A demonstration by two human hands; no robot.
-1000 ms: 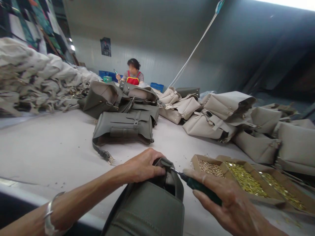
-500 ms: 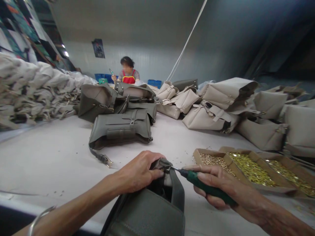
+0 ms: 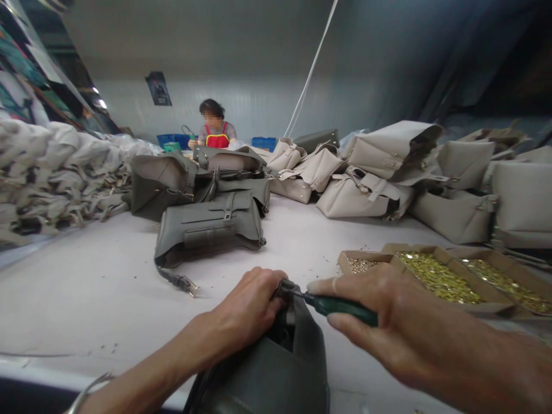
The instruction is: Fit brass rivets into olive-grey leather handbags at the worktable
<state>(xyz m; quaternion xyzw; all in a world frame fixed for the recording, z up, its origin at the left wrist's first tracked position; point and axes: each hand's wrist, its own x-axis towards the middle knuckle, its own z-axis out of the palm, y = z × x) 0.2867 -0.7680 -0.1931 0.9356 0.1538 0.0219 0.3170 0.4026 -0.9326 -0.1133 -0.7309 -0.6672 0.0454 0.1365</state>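
A dark grey-green handbag [image 3: 267,379] stands tilted at the table's near edge, its top partly open. My left hand [image 3: 250,305] grips the bag's upper edge at the strap end, fingers closed round the material. In my right hand [image 3: 397,316] is a screwdriver with a green handle [image 3: 345,309]. Its thin metal shaft points left and meets the strap end beside my left fingers; the tip itself is hidden there. A finger of my right hand lies stretched along the top of the handle, with the thumb below.
Beyond my hands lies another grey-green bag [image 3: 211,227], its strap buckle toward me. Cardboard trays [image 3: 495,307] of small gold metal parts stand at the right. Beige bags [image 3: 366,195] are piled behind, pale straps [image 3: 64,172] at the left. A person in a red apron [image 3: 218,135] sits opposite.
My right hand has rolled over on the screwdriver, its back now facing up and covering more of the handle. The bag's strap end stays in my left hand. The view has shifted slightly.
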